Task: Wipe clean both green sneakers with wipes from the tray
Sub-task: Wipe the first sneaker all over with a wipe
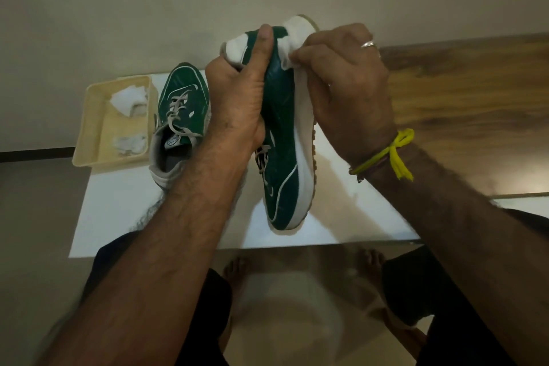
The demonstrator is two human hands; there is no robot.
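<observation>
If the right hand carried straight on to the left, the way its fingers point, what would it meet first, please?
Most likely the left hand's thumb lying along the held sneaker. The right hand pinches the wipe just beside it, though depth is unclear.

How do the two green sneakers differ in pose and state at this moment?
The held sneaker is lifted and turned on its side, sole facing right; the other sneaker rests upright on the white table. The left hand grips the held sneaker while the right hand presses a wipe on its toe; the other sneaker is untouched. Both are green with white trim.
</observation>
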